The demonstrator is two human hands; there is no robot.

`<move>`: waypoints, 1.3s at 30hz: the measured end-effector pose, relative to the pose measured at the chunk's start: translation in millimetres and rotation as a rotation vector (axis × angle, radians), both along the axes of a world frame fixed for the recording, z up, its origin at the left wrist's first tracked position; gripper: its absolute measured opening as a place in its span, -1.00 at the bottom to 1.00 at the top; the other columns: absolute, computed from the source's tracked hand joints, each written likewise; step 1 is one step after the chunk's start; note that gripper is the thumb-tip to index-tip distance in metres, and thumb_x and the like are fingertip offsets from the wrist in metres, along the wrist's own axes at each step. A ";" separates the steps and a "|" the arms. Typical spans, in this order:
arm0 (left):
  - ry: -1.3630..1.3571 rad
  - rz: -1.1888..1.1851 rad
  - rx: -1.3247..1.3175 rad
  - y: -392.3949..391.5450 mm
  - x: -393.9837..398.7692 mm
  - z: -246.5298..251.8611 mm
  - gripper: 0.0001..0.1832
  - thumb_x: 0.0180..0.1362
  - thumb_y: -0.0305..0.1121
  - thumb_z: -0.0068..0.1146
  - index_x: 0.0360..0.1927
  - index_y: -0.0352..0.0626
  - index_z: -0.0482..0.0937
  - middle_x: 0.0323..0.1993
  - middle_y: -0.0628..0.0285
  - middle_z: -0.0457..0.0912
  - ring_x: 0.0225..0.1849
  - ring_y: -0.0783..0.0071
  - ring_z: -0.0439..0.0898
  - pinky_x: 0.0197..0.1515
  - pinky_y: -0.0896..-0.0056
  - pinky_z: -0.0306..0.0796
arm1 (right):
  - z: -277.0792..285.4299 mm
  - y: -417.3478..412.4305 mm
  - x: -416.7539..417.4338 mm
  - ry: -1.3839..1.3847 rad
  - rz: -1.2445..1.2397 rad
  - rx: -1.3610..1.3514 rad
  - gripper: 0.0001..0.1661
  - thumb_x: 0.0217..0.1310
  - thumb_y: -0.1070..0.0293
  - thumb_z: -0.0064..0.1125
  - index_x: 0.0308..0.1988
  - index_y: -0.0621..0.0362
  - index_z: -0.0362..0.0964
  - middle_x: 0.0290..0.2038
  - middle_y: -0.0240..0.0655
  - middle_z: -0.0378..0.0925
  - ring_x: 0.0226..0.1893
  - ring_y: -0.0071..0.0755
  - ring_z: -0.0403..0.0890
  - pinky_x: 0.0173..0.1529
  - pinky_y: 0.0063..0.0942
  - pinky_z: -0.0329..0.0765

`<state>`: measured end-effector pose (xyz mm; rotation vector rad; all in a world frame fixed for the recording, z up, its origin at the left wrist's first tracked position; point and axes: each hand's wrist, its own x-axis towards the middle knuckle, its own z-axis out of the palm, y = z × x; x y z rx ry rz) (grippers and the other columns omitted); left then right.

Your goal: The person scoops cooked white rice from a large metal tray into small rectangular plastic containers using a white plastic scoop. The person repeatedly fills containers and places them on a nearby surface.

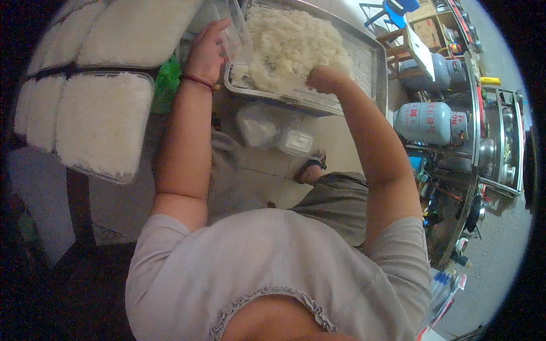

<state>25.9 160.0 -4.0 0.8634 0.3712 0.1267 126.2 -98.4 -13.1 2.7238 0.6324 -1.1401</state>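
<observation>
My left hand (207,53) grips a clear plastic container (237,38), held tilted at the left side of a large metal tray (370,76). A broad heap of white, grainy food (298,40), which looks like cooked rice, covers much of the tray. Over the heap's near right side, my right hand (324,79) is closed in a fist. A pale, flat scoop-like tool (294,80) reaches left from that fist into the food; blur hides its exact shape. To my left stand several clear containers (104,123) packed with similar white food.
A green plastic bag (168,81) hangs beside the containers. Below the tray, clear bags (258,125) and a plastic box (296,142) are near my foot (310,174). Gas cylinders (426,123), a wooden stool (416,51) and a blue chair (394,12) stand on the right by a cluttered metal rack (475,106).
</observation>
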 end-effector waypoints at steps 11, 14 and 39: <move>-0.043 0.035 -0.030 10.0 -2.8 -3.6 -0.48 -0.10 -0.08 0.13 -0.08 -0.12 0.37 -0.26 0.21 0.43 -0.24 0.32 0.46 -0.26 0.30 0.36 | -42.3 10.9 -50.0 0.689 -1.360 0.950 -0.78 0.16 0.26 -0.11 -0.35 0.11 0.43 -0.74 -0.54 0.23 -0.84 -0.67 0.10 -0.76 -0.60 0.12; -0.046 0.024 -0.032 9.7 -3.4 -4.9 -0.47 -0.10 -0.08 0.13 -0.07 -0.14 0.36 -0.26 0.23 0.42 -0.24 0.33 0.46 -0.27 0.31 0.36 | -46.5 -38.2 -42.5 0.763 -1.658 1.286 -0.82 0.15 0.31 -0.11 -0.37 0.13 0.40 -0.74 -0.56 0.22 -0.83 -0.69 0.11 -0.76 -0.65 0.10; -0.011 0.035 0.012 11.2 -6.7 -5.3 -0.44 -0.11 -0.02 0.12 -0.05 -0.06 0.34 -0.22 0.22 0.42 -0.22 0.35 0.44 -0.27 0.27 0.34 | 5.6 54.3 -13.4 -0.262 0.334 -0.054 -0.81 -0.14 0.42 -0.05 -0.51 0.25 0.49 -0.47 -0.03 0.50 -0.48 0.04 0.52 -0.38 -0.18 0.43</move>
